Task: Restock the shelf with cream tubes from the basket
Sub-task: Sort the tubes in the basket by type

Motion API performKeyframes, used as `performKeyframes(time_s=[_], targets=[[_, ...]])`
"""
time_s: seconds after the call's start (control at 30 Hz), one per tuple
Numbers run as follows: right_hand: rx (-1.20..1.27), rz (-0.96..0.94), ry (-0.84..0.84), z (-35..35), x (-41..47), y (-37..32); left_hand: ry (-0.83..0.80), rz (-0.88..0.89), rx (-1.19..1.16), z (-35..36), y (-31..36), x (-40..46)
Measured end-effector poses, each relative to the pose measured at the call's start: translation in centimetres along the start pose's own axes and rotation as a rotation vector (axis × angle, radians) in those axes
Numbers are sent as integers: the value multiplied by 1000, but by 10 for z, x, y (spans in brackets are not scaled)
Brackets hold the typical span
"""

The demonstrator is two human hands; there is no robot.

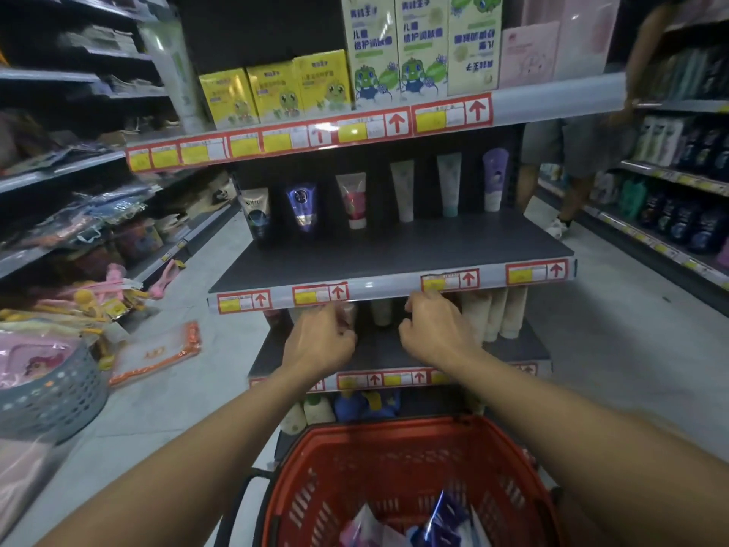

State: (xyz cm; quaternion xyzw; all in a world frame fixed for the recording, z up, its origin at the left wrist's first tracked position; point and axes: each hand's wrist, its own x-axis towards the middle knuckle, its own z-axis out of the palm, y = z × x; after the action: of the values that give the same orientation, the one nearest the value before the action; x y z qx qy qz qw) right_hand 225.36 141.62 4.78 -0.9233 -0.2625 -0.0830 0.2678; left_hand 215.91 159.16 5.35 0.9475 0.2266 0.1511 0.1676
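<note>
Reaching under the middle shelf [371, 288], the left hand [321, 341] curls round a pale tube [349, 313]; the right hand [434, 333] is curled, its hold hidden. More cream tubes [414, 523] lie in the red basket [398, 440] (light, soft-walled, likely slippery); best gripped at mid-body.

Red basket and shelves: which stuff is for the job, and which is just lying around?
For the job:
red basket
tubes in the basket
tubes standing on the middle shelf
left hand
right hand

Just lying about:
grey basket
yellow boxes
orange-edged packet on the floor
</note>
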Motion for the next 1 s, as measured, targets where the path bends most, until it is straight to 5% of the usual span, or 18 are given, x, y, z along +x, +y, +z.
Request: performKeyframes(time_s=[1.0], targets=[[-144, 395, -755, 208, -105, 131, -696, -308, 108, 231, -140, -109]])
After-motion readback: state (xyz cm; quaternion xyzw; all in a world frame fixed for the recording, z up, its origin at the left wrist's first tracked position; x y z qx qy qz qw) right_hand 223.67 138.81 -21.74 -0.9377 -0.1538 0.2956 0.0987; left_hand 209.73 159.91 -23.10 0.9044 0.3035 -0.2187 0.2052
